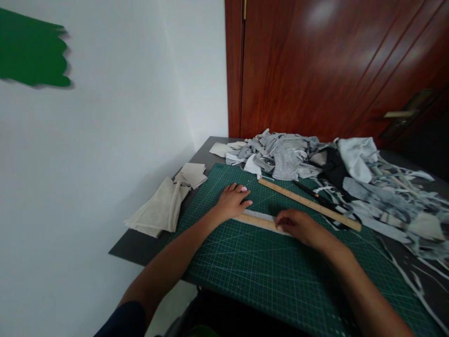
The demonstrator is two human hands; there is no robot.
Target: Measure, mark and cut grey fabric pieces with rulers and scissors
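Observation:
A short wooden ruler point(258, 221) lies along a pale fabric strip point(261, 215) on the green cutting mat point(224, 262). My left hand point(231, 202) rests flat with fingers spread, over the left end of the strip and ruler. At their right end, my right hand point(300, 225) is closed, thumb and fingertips pinched at the ruler's end; its palm side is hidden. Just beyond the hands, a longer wooden ruler point(308, 202) lies slantwise on the mat. Behind it is a dark, slim tool point(305, 188), partly hidden, its kind unclear.
Grey and white fabric scraps point(286, 152) are heaped along the back. More scraps and strips point(393, 196) spread over the right side. Folded cream cloth point(157, 208) and small cream pieces point(192, 174) lie at the left edge, near the white wall point(115, 140). A brown door point(315, 70) stands behind.

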